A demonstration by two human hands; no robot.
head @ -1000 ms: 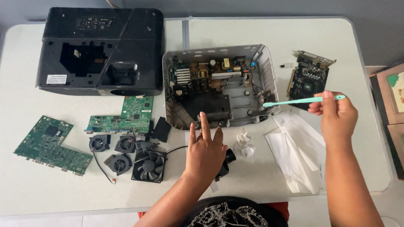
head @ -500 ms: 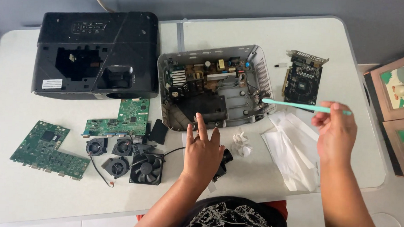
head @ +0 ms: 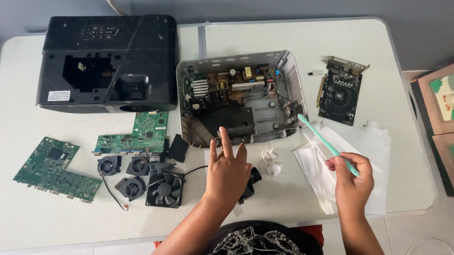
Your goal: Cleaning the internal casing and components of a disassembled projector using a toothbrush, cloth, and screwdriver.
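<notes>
Mint-green plastic marks the toothbrush (head: 327,144), which is pinched at its lower handle by the curled fingers of the right hand (head: 352,183), bristle end pointed up and left toward the grey projector base (head: 240,95). The head of the brush lies just off the right wall of that base, over the white tissues (head: 336,169) spread on the table (head: 43,216). The left hand (head: 228,173) is laid flat with fingers extended and slightly spread, nothing gripped; its fingertips (head: 221,135) rest at the front lip of the base, and a small black part (head: 250,183) lies partly under the palm.

Brushing is judged to go best if the base is held steady by the flat left hand while the bristles are drawn lightly across the exposed power board (head: 223,84), kept clear of the loose wires near the right wall. A light pinch further up the handle would probably give finer control.

Room is tight on the left: the green circuit board (head: 136,134), the black fans (head: 145,177) and a trailing wire sit just beside the left forearm. A crumpled tissue wad (head: 271,161) lies between the hands. The graphics card (head: 341,94) stands near the brush's path on the right, and the black projector cover (head: 108,63) touches the base's left side. The table edge runs close below both wrists.
</notes>
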